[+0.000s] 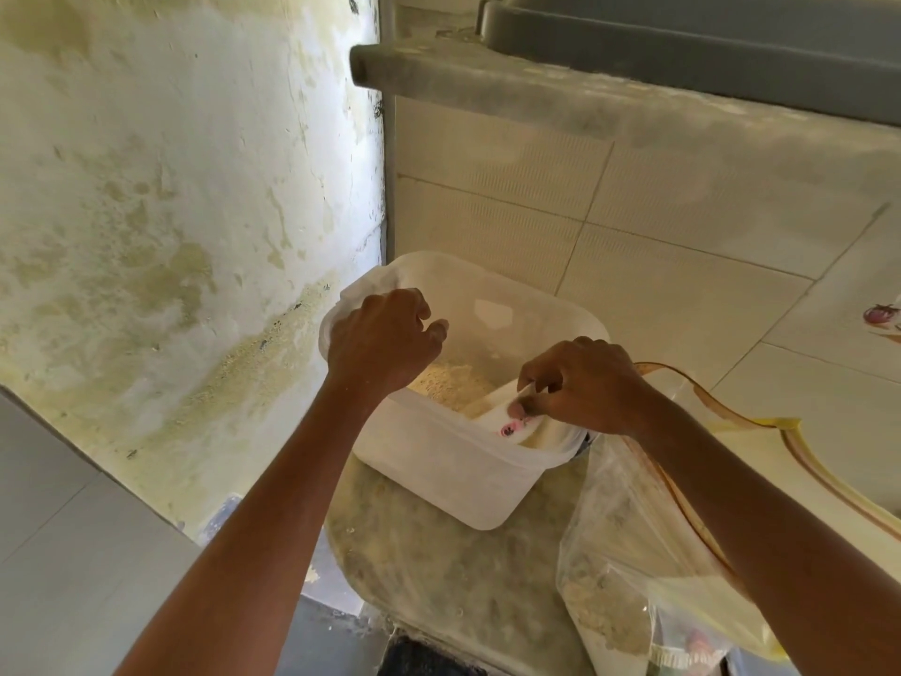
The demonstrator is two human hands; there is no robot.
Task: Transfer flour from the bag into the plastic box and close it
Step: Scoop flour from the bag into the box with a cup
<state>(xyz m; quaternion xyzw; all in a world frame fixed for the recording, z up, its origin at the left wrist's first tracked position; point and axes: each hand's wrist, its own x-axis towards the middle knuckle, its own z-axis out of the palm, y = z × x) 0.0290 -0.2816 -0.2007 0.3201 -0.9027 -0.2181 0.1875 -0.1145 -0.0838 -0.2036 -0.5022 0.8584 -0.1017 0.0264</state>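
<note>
Stained wall behind; translucent plastic box (453, 475) on speckled surface (439, 563); left hand (385, 334) grips rim, right hand (580, 383) pinches white scoop (502, 412).

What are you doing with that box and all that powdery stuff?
A person is moving flour into a clear plastic box that sits on a dusty stool-like surface. The left hand grips the box's far-left rim. The right hand pinches a small white cup or scoop tipped inside the box, where a pile of flour already lies. The flour bag stands open just beside the box, still partly full. No lid is on the box yet.
</note>
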